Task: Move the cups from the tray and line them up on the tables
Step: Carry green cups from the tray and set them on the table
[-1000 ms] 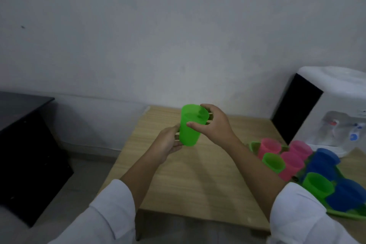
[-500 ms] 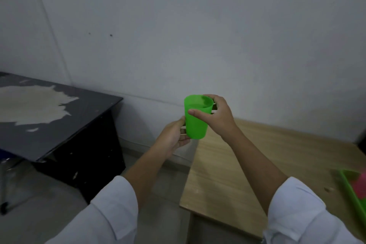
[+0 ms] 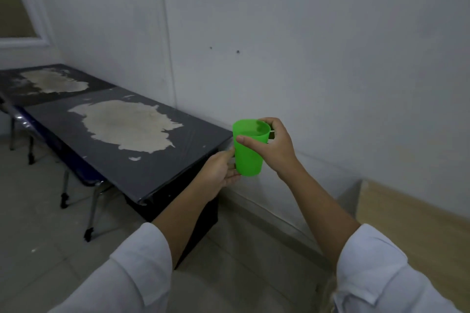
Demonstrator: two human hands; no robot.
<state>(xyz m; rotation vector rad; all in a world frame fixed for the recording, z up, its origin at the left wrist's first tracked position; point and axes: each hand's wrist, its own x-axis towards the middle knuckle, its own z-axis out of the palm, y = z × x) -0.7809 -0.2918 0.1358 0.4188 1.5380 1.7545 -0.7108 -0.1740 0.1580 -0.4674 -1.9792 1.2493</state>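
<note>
A bright green plastic cup [image 3: 248,157] is held upright in the air, just past the right end of a dark table [image 3: 142,160]. My right hand [image 3: 273,148] grips it from the right, thumb across the front and fingers around the rim's far side. My left hand [image 3: 220,173] cradles its lower left side and base. The tray and the other cups are out of view.
The dark table, with large worn pale patches, runs along the white wall [image 3: 305,58] to the far left. A light wooden table's corner [image 3: 412,223] shows at the right edge. Chair legs [image 3: 94,201] stand under the dark table on the tiled floor.
The view has swung left with the cup. The wooden table and the tray of cups have slid out to the right, and the dark table now fills the left. Both hands keep their hold.
</note>
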